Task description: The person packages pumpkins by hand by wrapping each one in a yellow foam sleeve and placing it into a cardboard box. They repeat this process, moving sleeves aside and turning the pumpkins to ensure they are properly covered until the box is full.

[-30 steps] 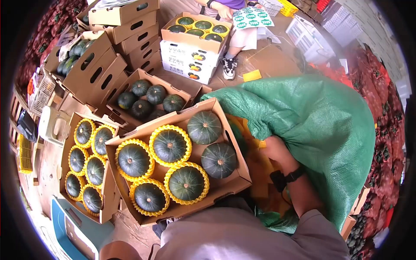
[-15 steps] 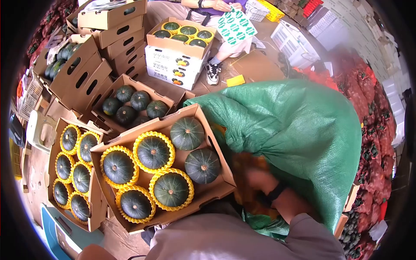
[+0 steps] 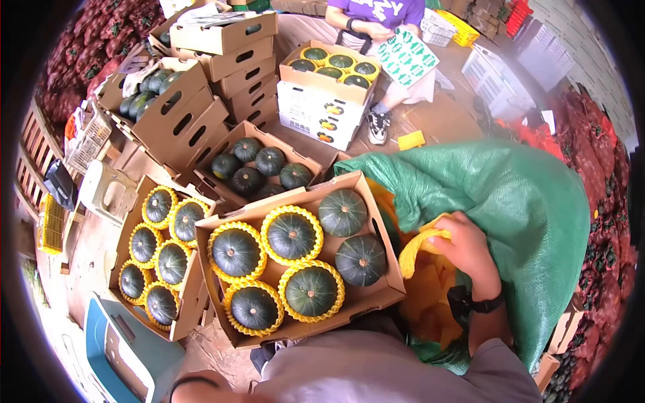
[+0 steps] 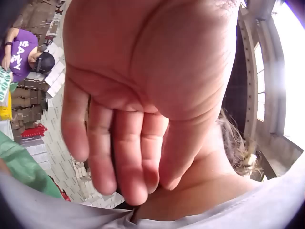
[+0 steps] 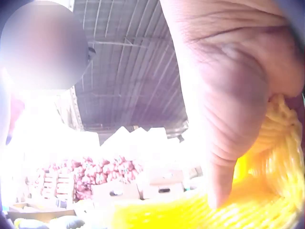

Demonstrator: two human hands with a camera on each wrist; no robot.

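Note:
My right hand (image 3: 467, 248) is raised over the mouth of a green woven sack (image 3: 517, 195), pinching a yellow foam net sleeve (image 3: 418, 254). In the right wrist view the thumb lies against the yellow mesh. More yellow nets (image 3: 433, 305) lie inside the sack. Beside it, an open carton (image 3: 368, 294) holds dark green pumpkins: several wear yellow net sleeves, such as this sleeved pumpkin (image 3: 311, 291), and two on the right, including this bare pumpkin (image 3: 361, 260), have none. My left hand (image 4: 147, 86) is empty near the neck and shoulder, its fingers loosely bent.
To the left stands another carton (image 3: 180, 324) of sleeved pumpkins; behind is a carton (image 3: 312, 164) of bare ones. Stacked cartons (image 3: 235, 67) rise at the back left. A seated person (image 3: 376, 13) holds a label sheet (image 3: 406, 57). A blue tub (image 3: 101, 322) sits front left.
My right hand was down in the sack and has come up with a yellow net sleeve. The head view has swung, shifting the scene rightward since half a second ago.

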